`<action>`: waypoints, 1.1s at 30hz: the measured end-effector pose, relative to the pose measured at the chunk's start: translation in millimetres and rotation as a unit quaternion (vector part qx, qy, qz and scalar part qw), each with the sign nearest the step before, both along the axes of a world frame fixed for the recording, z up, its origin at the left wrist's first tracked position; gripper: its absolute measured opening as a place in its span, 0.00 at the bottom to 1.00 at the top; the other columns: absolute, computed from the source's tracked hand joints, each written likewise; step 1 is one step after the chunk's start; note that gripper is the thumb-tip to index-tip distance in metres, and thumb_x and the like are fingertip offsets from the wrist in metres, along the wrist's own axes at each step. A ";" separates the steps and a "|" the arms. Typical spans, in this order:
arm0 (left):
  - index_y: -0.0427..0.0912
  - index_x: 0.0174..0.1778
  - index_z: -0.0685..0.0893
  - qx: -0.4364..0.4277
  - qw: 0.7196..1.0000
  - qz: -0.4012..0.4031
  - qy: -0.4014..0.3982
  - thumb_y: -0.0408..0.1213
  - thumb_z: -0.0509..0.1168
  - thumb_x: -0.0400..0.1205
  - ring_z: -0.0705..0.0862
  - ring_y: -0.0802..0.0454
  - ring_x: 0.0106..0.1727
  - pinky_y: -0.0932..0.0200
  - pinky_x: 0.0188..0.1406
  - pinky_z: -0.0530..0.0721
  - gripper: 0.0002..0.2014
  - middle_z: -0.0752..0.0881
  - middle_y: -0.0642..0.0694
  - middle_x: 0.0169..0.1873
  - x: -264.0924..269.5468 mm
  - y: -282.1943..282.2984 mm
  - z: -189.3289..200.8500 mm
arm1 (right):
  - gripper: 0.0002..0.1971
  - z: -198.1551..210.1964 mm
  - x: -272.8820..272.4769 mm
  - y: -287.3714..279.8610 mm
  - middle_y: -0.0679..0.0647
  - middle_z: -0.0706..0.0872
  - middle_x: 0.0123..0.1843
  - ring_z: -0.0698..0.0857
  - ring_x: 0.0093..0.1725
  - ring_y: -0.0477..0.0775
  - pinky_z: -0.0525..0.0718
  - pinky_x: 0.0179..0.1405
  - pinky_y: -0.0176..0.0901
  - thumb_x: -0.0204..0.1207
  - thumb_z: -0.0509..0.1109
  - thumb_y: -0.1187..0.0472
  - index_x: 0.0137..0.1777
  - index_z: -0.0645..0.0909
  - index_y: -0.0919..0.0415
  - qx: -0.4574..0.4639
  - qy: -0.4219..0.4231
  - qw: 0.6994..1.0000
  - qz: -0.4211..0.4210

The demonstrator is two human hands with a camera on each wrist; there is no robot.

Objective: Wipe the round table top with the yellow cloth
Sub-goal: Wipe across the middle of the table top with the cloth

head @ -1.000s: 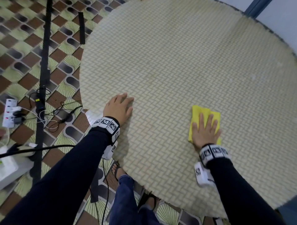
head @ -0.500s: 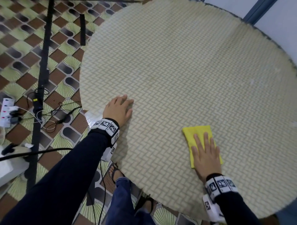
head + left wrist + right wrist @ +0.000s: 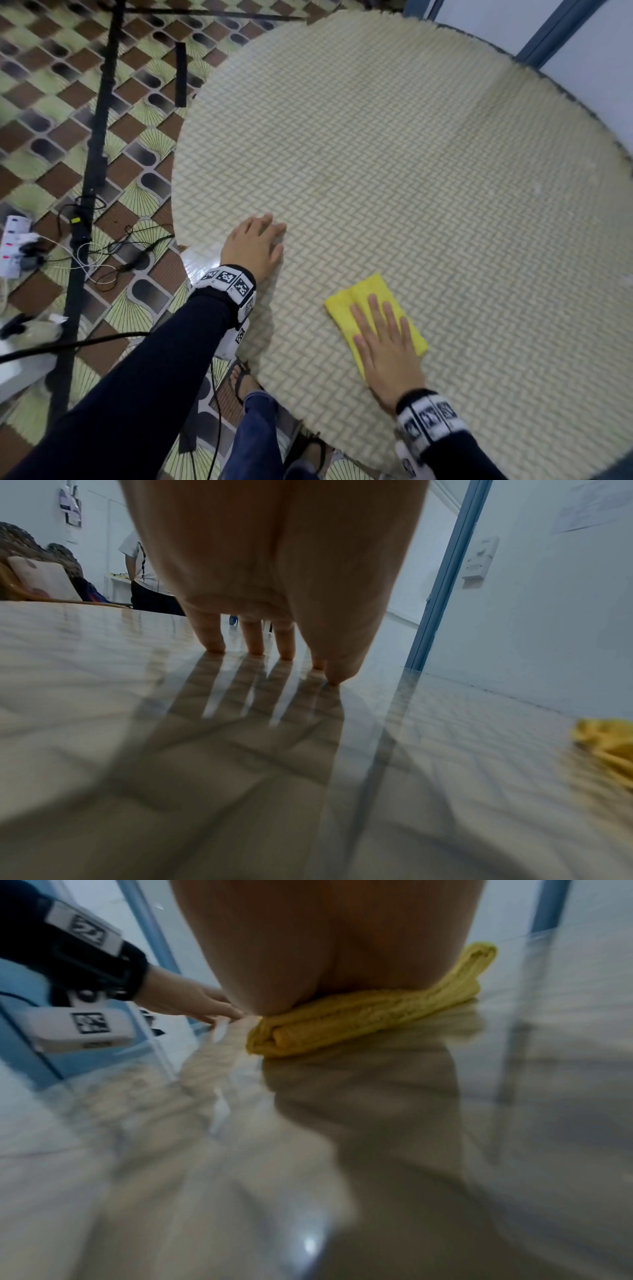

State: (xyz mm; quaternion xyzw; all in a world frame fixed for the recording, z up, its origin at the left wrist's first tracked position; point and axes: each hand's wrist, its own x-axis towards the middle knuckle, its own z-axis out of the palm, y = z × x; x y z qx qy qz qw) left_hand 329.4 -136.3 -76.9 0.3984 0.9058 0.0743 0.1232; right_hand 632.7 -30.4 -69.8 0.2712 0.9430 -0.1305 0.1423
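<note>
- The folded yellow cloth (image 3: 373, 310) lies flat on the round surface (image 3: 411, 164), a pale woven-pattern top under a glossy cover, close to its near edge and a little right of the middle of that edge.
- The right hand (image 3: 385, 346) lies palm down on the near half of the cloth, its fingers (image 3: 373, 308) straight and slightly spread. It presses the cloth and grips nothing; the cloth's far-left corner shows beyond the fingertips.
- In the right wrist view the cloth (image 3: 359, 1020) is bunched into thick folds under the palm, flat against the surface.
- Judging by this, the wiping is under way and only the near strip is being covered. The wide far and right parts of the surface look untouched.
- The next stroke calls for steady downward pressure while sliding the cloth outward across fresh ground, keeping it from rolling up under the palm.
- The left hand (image 3: 255, 246) rests on the surface at its near-left edge, well apart from the cloth. Its fingers (image 3: 215, 634) are extended with the tips touching the surface, holding nothing; it seems to brace the body.
- Both forearms wear dark sleeves (image 3: 154, 370) with tagged wristbands.
- Below lies a patterned tile floor (image 3: 51, 113) with cables and a power strip (image 3: 13, 246) to the left.
</note>
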 end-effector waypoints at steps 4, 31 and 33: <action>0.58 0.79 0.66 0.004 1.000 0.005 0.005 0.52 0.54 0.86 0.63 0.45 0.80 0.46 0.77 0.67 0.24 0.65 0.50 0.81 1.6 0.0 3.8 | 0.28 2.8 30.7 53.4 0.53 0.51 0.87 0.54 0.84 0.61 0.53 0.79 0.65 0.85 0.34 0.41 0.84 0.48 0.40 0.031 -0.025 0.984 -0.174; 0.56 0.78 0.69 0.013 1.000 0.006 -0.004 0.48 0.55 0.86 0.64 0.44 0.80 0.46 0.76 0.68 0.22 0.66 0.49 0.81 2.8 -0.3 6.7 | 0.25 -1.6 -100.9 87.1 0.49 0.38 0.86 0.38 0.85 0.57 0.35 0.81 0.63 0.86 0.41 0.44 0.83 0.47 0.37 -0.007 -0.013 0.980 -0.198; 0.56 0.78 0.69 0.020 1.000 0.014 -0.010 0.48 0.54 0.86 0.64 0.44 0.79 0.46 0.77 0.67 0.22 0.66 0.49 0.81 4.4 0.4 6.4 | 0.27 -2.4 -85.4 47.2 0.49 0.49 0.87 0.47 0.85 0.58 0.40 0.81 0.60 0.83 0.41 0.44 0.82 0.56 0.37 0.002 0.027 0.992 -0.122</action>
